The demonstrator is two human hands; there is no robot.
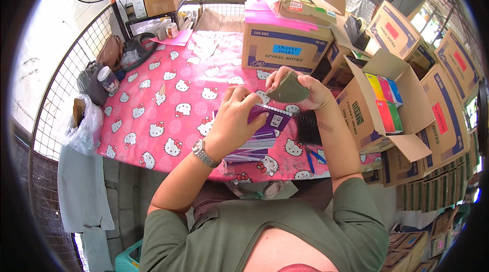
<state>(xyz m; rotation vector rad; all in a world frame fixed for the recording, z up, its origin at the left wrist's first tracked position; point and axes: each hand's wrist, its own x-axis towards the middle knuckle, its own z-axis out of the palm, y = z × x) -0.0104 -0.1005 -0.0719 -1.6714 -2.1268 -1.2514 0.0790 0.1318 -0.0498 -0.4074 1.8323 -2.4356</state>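
Head view: stack of purple notebooks (pixel 257 143) on the pink cat-print tablecloth (pixel 191 119), near picture centre, straight ahead of the wearer. Left hand (pixel 237 114) bent over the top notebook from 10 o'clock, thumb on cover, fingers curled at the far edge; looks like a light grasp. Right hand (pixel 315 91) grips a dark olive, round-edged piece (pixel 289 88), raised at 1 o'clock from the stack; too plain from here to tell whether pad or folded card. Black wire coils (pixel 307 128) at 3 o'clock, blue pens or similar (pixel 311 161) nearer 4.

Handling, judged: single notebook light, bendy; whole stack heavier, covers likely slick, so layers may slide. Best hold: opposite edges, squared, thumb on top. Olive piece probably light, fairly stiff; hold by rim. Coils springy, tangle easily, crush if squeezed; pinch one end.
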